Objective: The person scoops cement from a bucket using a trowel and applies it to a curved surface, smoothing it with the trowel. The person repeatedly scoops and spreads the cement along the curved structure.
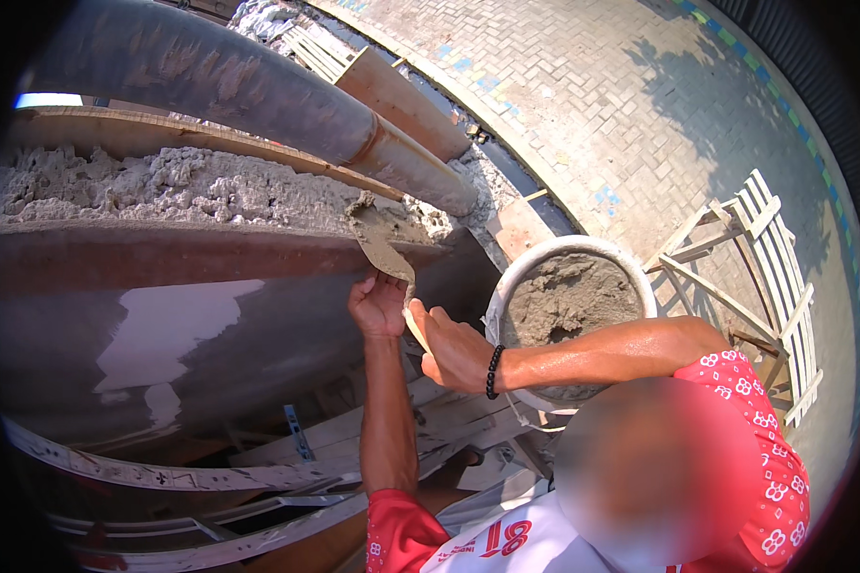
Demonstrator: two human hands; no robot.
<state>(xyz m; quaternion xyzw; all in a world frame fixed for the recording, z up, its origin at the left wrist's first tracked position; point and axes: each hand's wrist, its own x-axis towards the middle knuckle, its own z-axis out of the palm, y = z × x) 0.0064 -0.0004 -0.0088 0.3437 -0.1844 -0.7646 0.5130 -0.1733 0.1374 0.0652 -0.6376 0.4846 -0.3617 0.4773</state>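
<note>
My right hand (449, 351), with a dark bead bracelet at the wrist, is closed around the light handle of a trowel (387, 256). The mortar-smeared blade reaches over the top edge of a wall (162, 258), its tip at a small lump of wet mortar (361, 202). Just below the blade is my left hand (379, 306), palm up with thumb and fingers apart, holding nothing; whether its fingertips touch the blade I cannot tell. To the right stands a white-rimmed bucket (644, 277) of grey mortar (573, 298), partly covered by my right forearm.
A thick grey pipe (229, 81) slants above the rough, mortar-covered wall top (181, 186), with a wooden board (124, 129) along its far side. At right stands a white slatted wooden frame (778, 258). Brick paving (583, 105) lies beyond. Pale planks and rails (162, 473) run below the wall.
</note>
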